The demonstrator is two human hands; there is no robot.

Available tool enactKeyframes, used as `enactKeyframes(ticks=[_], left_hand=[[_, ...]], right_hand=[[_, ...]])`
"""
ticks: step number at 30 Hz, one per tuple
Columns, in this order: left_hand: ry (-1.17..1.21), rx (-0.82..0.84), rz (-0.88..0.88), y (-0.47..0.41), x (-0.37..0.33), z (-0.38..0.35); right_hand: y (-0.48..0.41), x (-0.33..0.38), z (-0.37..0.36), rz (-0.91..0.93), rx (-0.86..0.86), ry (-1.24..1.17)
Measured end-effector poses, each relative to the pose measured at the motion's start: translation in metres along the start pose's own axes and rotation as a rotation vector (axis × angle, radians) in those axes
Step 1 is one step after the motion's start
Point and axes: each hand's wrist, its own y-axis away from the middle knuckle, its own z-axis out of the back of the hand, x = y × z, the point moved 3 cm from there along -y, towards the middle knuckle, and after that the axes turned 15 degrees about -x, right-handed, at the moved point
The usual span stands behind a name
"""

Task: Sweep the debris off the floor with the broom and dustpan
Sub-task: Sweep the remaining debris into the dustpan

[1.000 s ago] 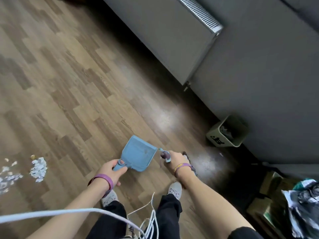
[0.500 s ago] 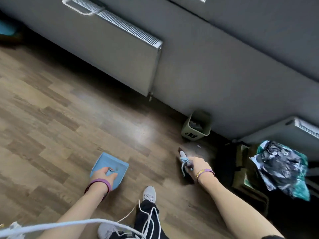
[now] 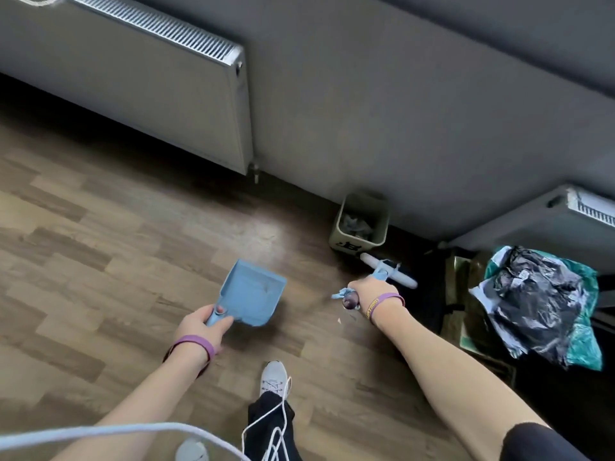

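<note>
Blue plastic dustpan is held above the wood-pattern floor, its pan mouth pointing away from the person; left hand is wrapped tight around the dustpan's handle, a purple wristband on that wrist; the pan interior appears bare, though a small dark speck shows near its right wall. Right hand is clenched on the blue handle of a small broom, whose pale head lies crosswise just beyond the knuckles; a purple wristband with yellow lettering sits on the right wrist. Broom head is just in front of a small beige bin that stands on the floor against the grey wall; the bin holds crumpled material. One small pale scrap lies on the floor near the right wrist. White radiator hangs on the wall toward the far left; a second radiator is at the right edge. Black and teal bag rests on boxes at the right side of the floor. Grey shoe stands on the floor between the forearms; white cord crosses the near edge of the view.
</note>
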Motion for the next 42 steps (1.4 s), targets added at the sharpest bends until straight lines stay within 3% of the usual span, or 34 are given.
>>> enactKeyframes(ticks=[3, 7, 13, 22, 33, 42], left_hand=[[-0.019, 0.033, -0.011, -0.006, -0.008, -0.013], [-0.019, 0.027, -0.002, -0.017, -0.01, -0.025], [-0.033, 0.031, 0.023, -0.025, 0.001, -0.039], [-0.028, 0.044, 0.022, -0.036, 0.039, -0.027], [-0.041, 0.125, -0.077, -0.048, 0.129, 0.059], [-0.055, 0.158, -0.102, -0.028, 0.203, 0.16]], right_hand=[[-0.017, -0.008, -0.009, 0.03, 0.115, 0.063], [-0.033, -0.035, -0.036, 0.103, 0.136, 0.183], [-0.033, -0.083, -0.067, 0.055, 0.252, 0.104], [0.005, -0.044, -0.114, 0.053, 0.359, 0.114], [0.093, 0.116, -0.163, -0.014, 0.283, -0.076], [0.198, 0.328, -0.194, 0.118, 0.22, -0.206]])
